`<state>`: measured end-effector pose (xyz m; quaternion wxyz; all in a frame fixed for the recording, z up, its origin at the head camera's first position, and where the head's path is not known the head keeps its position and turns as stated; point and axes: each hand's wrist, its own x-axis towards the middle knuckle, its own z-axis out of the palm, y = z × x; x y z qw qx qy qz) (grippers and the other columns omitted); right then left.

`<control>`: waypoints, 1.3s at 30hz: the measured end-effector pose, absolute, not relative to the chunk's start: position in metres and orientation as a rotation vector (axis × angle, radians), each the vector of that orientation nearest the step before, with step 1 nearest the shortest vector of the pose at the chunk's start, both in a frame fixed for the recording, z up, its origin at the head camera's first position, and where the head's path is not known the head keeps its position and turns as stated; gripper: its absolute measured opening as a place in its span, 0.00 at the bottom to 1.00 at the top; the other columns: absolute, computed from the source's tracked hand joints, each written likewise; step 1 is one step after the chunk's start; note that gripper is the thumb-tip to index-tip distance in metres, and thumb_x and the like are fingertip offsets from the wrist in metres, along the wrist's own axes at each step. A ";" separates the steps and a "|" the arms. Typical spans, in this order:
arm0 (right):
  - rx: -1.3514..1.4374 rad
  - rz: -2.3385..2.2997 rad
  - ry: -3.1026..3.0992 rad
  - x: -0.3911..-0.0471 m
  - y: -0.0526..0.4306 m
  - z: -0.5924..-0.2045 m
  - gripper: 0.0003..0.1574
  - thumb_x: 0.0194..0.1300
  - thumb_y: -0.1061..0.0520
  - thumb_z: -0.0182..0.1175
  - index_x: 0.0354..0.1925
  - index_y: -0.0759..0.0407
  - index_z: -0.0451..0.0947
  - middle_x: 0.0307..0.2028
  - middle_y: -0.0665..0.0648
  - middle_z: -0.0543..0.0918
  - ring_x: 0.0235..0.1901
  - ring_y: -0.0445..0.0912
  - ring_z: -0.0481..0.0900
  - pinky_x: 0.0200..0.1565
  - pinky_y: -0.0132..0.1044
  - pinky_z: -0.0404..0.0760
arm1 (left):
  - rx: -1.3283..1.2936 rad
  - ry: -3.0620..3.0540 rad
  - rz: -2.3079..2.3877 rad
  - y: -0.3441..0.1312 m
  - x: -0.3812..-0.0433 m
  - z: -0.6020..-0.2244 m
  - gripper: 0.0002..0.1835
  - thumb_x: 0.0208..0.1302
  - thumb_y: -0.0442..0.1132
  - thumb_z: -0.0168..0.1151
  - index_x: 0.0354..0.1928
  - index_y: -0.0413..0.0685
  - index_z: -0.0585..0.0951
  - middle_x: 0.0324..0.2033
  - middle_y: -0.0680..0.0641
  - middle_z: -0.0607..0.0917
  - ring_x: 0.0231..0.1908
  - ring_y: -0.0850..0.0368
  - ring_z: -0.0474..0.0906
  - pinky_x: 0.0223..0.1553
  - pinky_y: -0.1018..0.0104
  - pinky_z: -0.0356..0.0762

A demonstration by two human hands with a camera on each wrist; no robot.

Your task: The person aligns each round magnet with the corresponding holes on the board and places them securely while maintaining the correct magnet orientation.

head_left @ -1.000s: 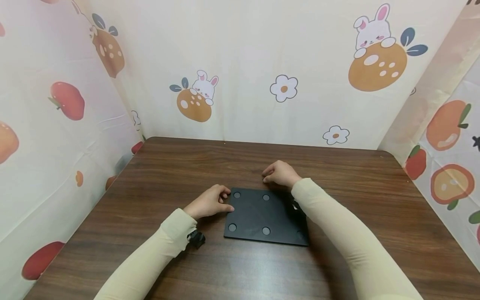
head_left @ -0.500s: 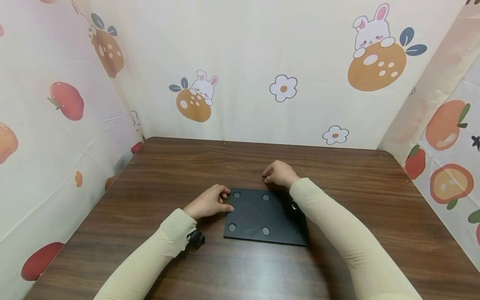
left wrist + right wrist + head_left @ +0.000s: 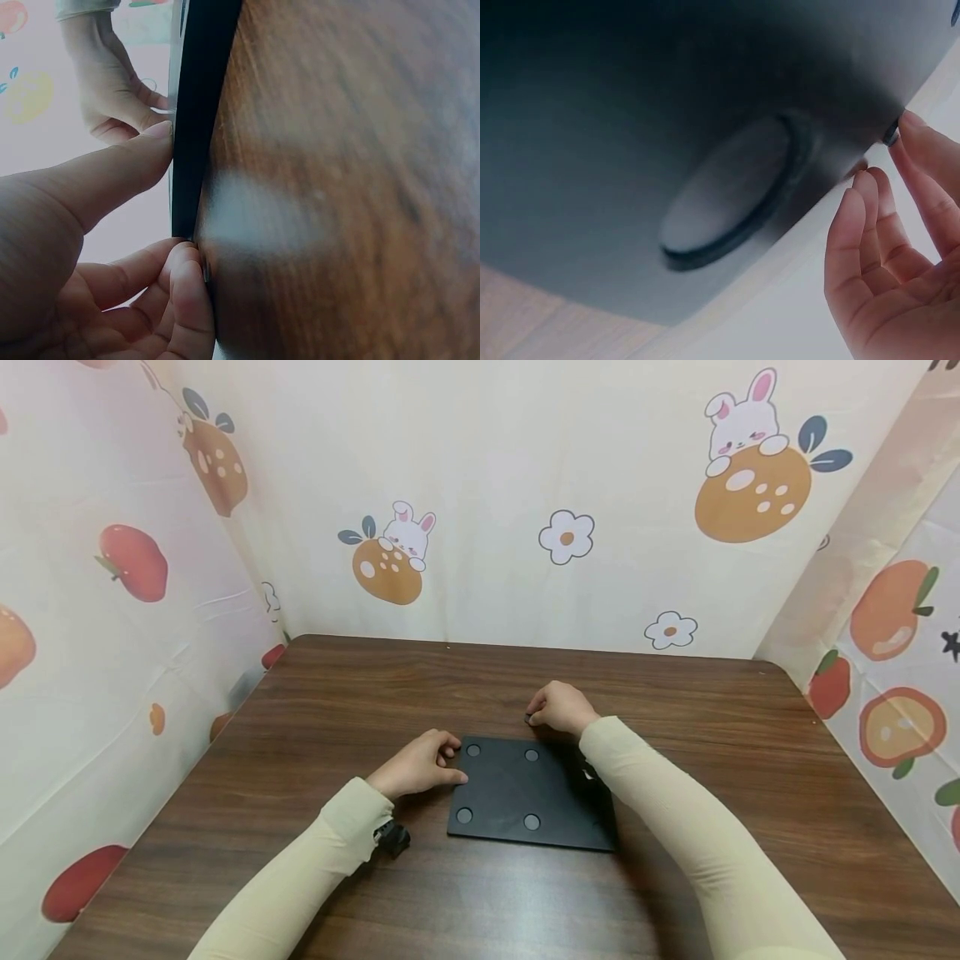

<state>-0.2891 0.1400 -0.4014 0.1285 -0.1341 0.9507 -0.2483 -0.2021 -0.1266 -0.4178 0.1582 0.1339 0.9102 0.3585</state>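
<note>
A flat black rectangular board (image 3: 498,785) with round shallow recesses lies on the table. At its left side my left hand (image 3: 420,766) grips the edge, thumb on the board and fingers curled by the far left corner. The left wrist view shows the thumb (image 3: 135,169) against the board's dark edge (image 3: 196,112). Just beyond the far edge, my right hand (image 3: 562,707) pinches a small dark piece (image 3: 891,133) between thumb and forefinger. Its full shape is hidden by the fingertips. The right forearm and its shadow cover the board's right part.
The brown wood-grain table (image 3: 360,685) reaches back to a cream curtain (image 3: 487,468) printed with rabbits and fruit. More printed cloth hangs at both sides. A black wrist device (image 3: 393,838) sits under the left cuff.
The small dark piece at the right fingertips has come into view, and the right hand has barely shifted. My left hand and the board have stayed where they were.
</note>
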 end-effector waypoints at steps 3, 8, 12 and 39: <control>-0.392 -0.717 2.766 -0.290 0.140 -0.401 0.10 0.63 0.56 0.67 0.43 0.56 0.88 0.47 0.58 0.86 0.50 0.54 0.81 0.54 0.50 0.78 | 0.386 2.600 1.028 -0.127 -0.202 -0.418 0.31 0.56 0.44 0.74 0.59 0.41 0.75 0.46 0.47 0.77 0.39 0.58 0.73 0.44 0.61 0.74; -0.388 -0.716 2.762 -0.290 0.140 -0.402 0.09 0.62 0.56 0.68 0.42 0.56 0.88 0.47 0.57 0.86 0.49 0.53 0.81 0.53 0.49 0.79 | 0.387 2.599 1.029 -0.126 -0.203 -0.418 0.30 0.56 0.44 0.74 0.59 0.40 0.75 0.45 0.47 0.77 0.39 0.58 0.73 0.44 0.61 0.74; -0.386 -0.715 2.763 -0.290 0.140 -0.403 0.08 0.61 0.57 0.68 0.41 0.55 0.88 0.46 0.57 0.86 0.48 0.53 0.81 0.52 0.49 0.79 | 0.385 2.601 1.027 -0.126 -0.203 -0.418 0.30 0.56 0.44 0.74 0.59 0.41 0.75 0.45 0.47 0.77 0.40 0.58 0.73 0.44 0.61 0.74; -0.501 -0.789 2.775 -0.281 0.144 -0.393 0.06 0.62 0.54 0.67 0.35 0.54 0.89 0.36 0.53 0.88 0.37 0.46 0.82 0.45 0.44 0.80 | 0.389 2.599 1.033 -0.126 -0.202 -0.417 0.31 0.56 0.44 0.74 0.59 0.40 0.75 0.45 0.47 0.76 0.39 0.58 0.72 0.42 0.62 0.73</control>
